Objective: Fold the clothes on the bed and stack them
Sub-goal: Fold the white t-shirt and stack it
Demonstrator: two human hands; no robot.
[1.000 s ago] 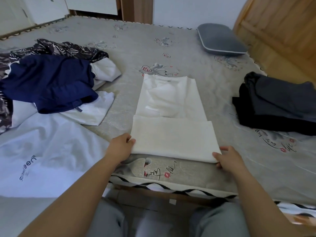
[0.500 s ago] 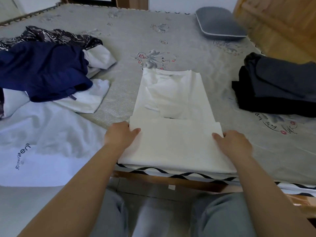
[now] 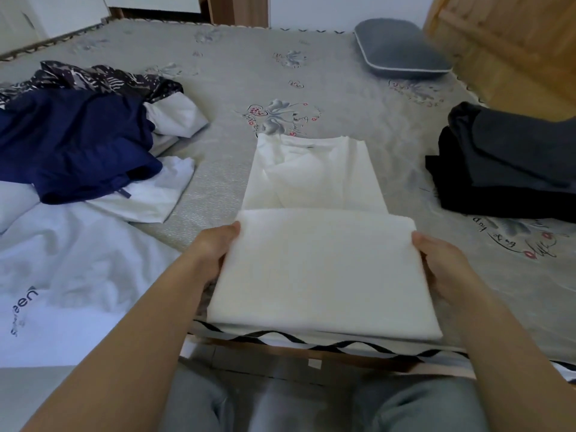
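Observation:
A white shirt (image 3: 318, 260) lies partly folded at the near edge of the bed (image 3: 358, 98), its lower part doubled up over the rest. My left hand (image 3: 215, 247) grips the folded part's left side, and my right hand (image 3: 439, 263) grips its right side. The folded part is lifted slightly off the bed near me. A stack of folded dark clothes (image 3: 505, 163) sits at the right. Unfolded clothes lie in a heap at the left: a navy garment (image 3: 71, 145), a patterned dark one (image 3: 103, 77) and white pieces (image 3: 149, 198).
A grey pillow (image 3: 399, 48) lies at the far right of the bed. A white printed garment (image 3: 62, 275) spreads over the near left. A wooden headboard (image 3: 511, 45) stands at the right. My knees are against the bed's near edge.
Both hands took the folded lower part of the white shirt by its sides and drew it up and toward me; the fold now covers more of the shirt.

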